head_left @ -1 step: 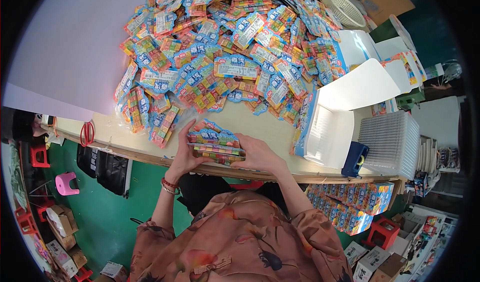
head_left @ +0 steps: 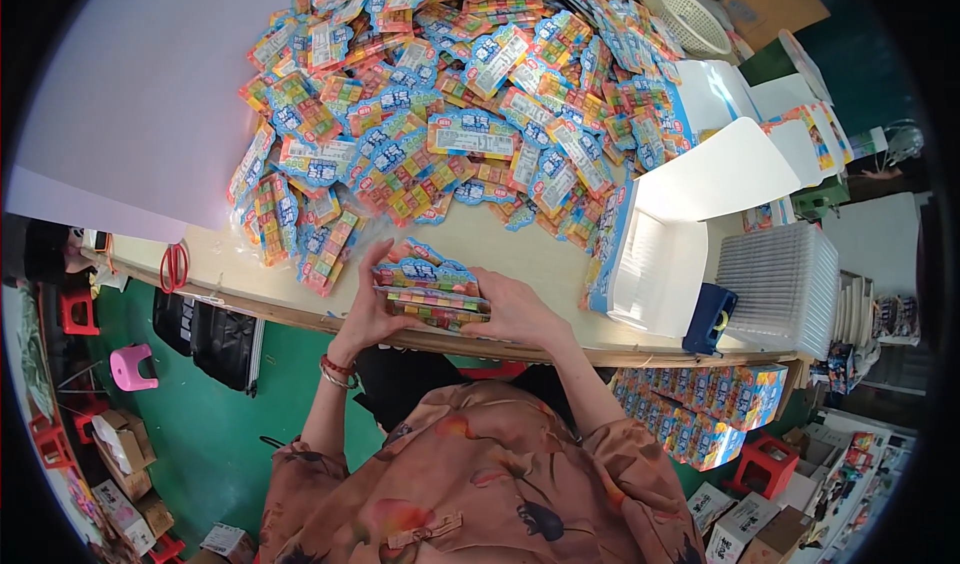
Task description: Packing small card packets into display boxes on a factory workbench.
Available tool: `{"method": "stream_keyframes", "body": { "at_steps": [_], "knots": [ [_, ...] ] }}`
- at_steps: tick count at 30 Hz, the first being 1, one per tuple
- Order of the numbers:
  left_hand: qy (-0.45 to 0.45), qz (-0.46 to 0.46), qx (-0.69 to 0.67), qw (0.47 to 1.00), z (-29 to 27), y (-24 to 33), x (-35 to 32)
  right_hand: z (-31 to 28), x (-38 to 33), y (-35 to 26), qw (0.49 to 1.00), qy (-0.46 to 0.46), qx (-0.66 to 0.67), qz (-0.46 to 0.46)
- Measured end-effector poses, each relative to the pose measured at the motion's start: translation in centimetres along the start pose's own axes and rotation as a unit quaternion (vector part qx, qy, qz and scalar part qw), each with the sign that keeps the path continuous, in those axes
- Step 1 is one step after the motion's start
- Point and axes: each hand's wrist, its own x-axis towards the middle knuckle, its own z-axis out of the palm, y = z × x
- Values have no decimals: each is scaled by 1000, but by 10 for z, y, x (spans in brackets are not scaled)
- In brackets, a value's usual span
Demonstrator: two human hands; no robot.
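Between my two hands, at the table's front edge, is a small stack of candy packs (head_left: 432,282), colourful flat packets with blue wavy headers. My left hand (head_left: 372,302) grips the stack's left end, thumb along the near side and fingers behind. At the right end my right hand (head_left: 518,307) closes on it the same way. Just beyond lies a big heap of the same loose candy packs (head_left: 472,134). An open display box (head_left: 655,264), white inside with a printed side, stands to the right of my right hand.
Right of the box are a blue tape dispenser (head_left: 710,319) and a stack of clear plastic trays (head_left: 780,279). Red scissors (head_left: 174,267) hang at the table's left edge. Packed printed boxes (head_left: 700,409) sit below the table at right. A pink stool (head_left: 134,367) stands on the green floor.
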Motion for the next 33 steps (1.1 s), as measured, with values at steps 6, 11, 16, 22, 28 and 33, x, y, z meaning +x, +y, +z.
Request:
{"method": "stream_keyframes", "body": {
  "at_steps": [6, 11, 16, 22, 28, 33],
  "knots": [
    [-38, -60, -151, 986, -3, -19, 2, -4, 9, 3, 999, -14, 26, -13],
    [16, -71, -110, 991, 8, -30, 0, -13, 24, 9, 998, -38, 27, -46],
    [112, -83, -96, 986, 14, -25, 10, -27, 49, 11, 994, -12, 32, -106],
    [122, -31, -145, 981, 14, -30, 9, -31, 43, -1, 985, -45, 161, -47],
    [83, -59, -129, 986, 8, -24, 8, -16, 29, 4, 975, 72, 182, -100],
    [57, -33, -58, 996, 4, -27, 7, -11, 27, 6, 970, 106, 165, -147]
  ]
}}
